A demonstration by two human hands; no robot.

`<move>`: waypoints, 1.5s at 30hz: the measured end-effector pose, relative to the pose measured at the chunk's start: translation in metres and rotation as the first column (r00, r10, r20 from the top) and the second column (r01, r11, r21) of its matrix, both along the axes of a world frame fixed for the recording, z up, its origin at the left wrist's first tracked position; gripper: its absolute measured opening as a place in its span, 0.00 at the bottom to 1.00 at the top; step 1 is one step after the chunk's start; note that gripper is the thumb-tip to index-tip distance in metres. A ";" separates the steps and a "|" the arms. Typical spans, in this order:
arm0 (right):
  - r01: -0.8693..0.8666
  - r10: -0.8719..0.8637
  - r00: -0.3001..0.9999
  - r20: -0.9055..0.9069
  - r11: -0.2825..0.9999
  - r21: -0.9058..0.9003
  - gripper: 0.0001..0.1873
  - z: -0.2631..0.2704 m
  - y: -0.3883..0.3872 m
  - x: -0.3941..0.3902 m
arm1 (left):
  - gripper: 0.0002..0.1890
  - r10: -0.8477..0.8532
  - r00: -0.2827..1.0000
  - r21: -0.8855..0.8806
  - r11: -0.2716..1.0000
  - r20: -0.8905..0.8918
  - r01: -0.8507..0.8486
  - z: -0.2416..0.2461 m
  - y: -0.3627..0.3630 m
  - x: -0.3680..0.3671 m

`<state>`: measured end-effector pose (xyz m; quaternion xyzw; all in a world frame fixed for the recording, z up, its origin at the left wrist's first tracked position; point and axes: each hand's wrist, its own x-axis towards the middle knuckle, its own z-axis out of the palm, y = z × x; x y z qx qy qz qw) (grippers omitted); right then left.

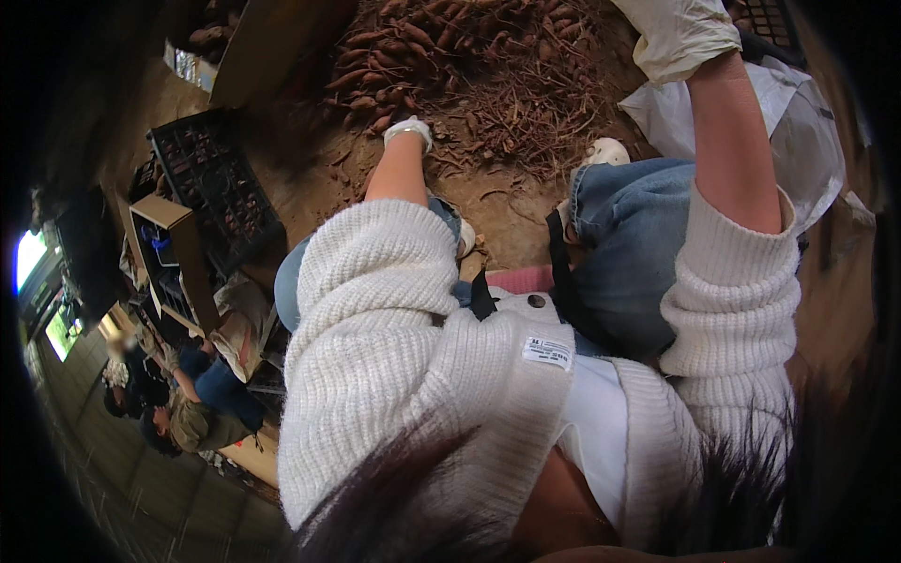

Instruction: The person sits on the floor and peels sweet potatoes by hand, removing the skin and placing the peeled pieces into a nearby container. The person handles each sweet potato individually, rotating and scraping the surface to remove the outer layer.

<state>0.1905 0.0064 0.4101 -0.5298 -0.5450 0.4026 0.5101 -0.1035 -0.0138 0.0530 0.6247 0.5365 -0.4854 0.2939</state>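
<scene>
Ahead of me on the dirt floor lies a pile of sweet potatoes [408, 53], with thin roots and stems [535, 116] heaped on its near right side. My left hand [410, 131], in a pale glove, reaches down at the pile's near edge; its fingers are mostly hidden, so its hold cannot be made out. At the top right, my right hand [686, 39], also gloved, is raised near a white plastic sack [795, 127]. The picture's edge cuts off part of that hand, and whether it holds anything does not show.
Black crates [218, 183] holding small roots stand at the left, beside a cardboard box [169, 211] with a blue item inside. Another black crate [764, 21] is at the top right. Co-workers [200, 415] sit at the lower left. A brown panel [257, 49] rises at the upper left.
</scene>
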 end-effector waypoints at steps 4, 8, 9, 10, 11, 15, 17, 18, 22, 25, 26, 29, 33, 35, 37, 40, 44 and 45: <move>0.061 -0.049 0.989 0.142 0.995 -0.081 0.05 0.003 -0.001 0.004 | 0.37 -0.013 0.999 -0.016 1.000 -0.047 0.013 0.002 -0.013 -0.001; 0.081 -0.047 0.984 0.173 0.978 -0.192 0.06 0.012 -0.001 0.005 | 0.37 -0.070 0.996 -0.002 0.998 -0.048 0.070 -0.016 -0.009 -0.006; 0.073 -0.039 0.984 0.175 0.978 -0.198 0.06 0.013 -0.001 0.005 | 0.36 0.021 0.998 0.039 0.999 -0.051 -0.019 -0.027 -0.007 -0.009; 0.065 -0.029 0.984 0.175 0.977 -0.203 0.06 0.014 -0.001 0.005 | 0.37 -0.089 0.996 0.083 0.992 -0.011 0.090 -0.037 -0.009 -0.015; 0.056 -0.019 0.985 0.174 0.977 -0.207 0.06 0.014 -0.001 0.005 | 0.34 -0.181 0.983 0.105 0.979 0.042 0.176 -0.046 -0.007 -0.018; 0.054 -0.031 0.990 0.135 0.984 -0.168 0.06 0.006 0.000 0.006 | 0.22 0.110 0.919 0.153 0.972 0.379 -0.180 -0.047 0.007 -0.012; 0.044 -0.037 0.998 0.057 0.990 -0.132 0.07 0.001 0.004 0.007 | 0.15 0.432 0.651 0.111 0.776 0.624 -0.621 -0.027 0.018 0.011; 0.064 -0.055 0.997 0.057 0.984 -0.166 0.07 0.000 0.005 0.009 | 0.14 0.534 0.514 -0.002 0.695 0.672 -0.719 -0.016 0.025 0.028; 0.135 -0.120 0.990 0.071 0.955 -0.263 0.07 0.001 0.009 0.017 | 0.12 0.722 -0.445 -0.754 0.160 0.530 -0.637 0.029 0.048 0.085; 0.147 -0.104 0.985 0.139 0.927 -0.344 0.09 0.004 0.010 0.027 | 0.12 0.706 -0.632 -0.916 0.060 0.321 -0.397 0.062 0.058 0.119; 0.170 -0.068 0.962 0.265 0.907 -0.386 0.10 0.004 0.009 0.033 | 0.11 0.705 -0.638 -0.937 0.113 0.310 -0.331 0.075 0.058 0.129; 0.147 0.155 0.838 0.524 0.859 -0.490 0.14 0.000 0.012 0.049 | 0.09 0.670 -0.644 -0.930 0.266 0.369 -0.255 0.119 0.059 0.150; -0.010 0.362 0.548 0.754 0.904 -0.426 0.19 -0.017 0.024 0.048 | 0.08 0.685 -0.645 -0.875 0.482 0.337 0.054 0.179 0.065 0.172; -0.193 0.396 0.354 0.847 0.917 -0.348 0.20 -0.018 0.024 0.046 | 0.13 0.661 -0.632 -0.812 0.577 0.404 0.085 0.203 0.069 0.180; -0.049 0.428 0.617 0.660 0.859 -0.510 0.19 -0.009 0.021 0.048 | 0.22 0.637 -0.586 -0.734 0.672 0.501 0.102 0.222 0.075 0.187; 0.004 0.112 0.968 0.227 0.889 -0.457 0.17 0.003 0.008 0.047 | 0.26 0.652 -0.655 -0.817 0.569 0.381 0.091 0.238 0.076 0.193; 0.047 -0.068 0.997 -0.035 0.904 -0.425 0.17 0.007 0.010 0.037 | 0.20 0.637 -0.659 -0.850 0.527 0.399 -0.005 0.239 0.068 0.187; 0.104 -0.091 0.995 0.051 0.911 -0.399 0.16 0.006 0.010 0.037 | 0.18 0.625 -0.650 -0.842 0.538 0.431 -0.041 0.237 0.067 0.185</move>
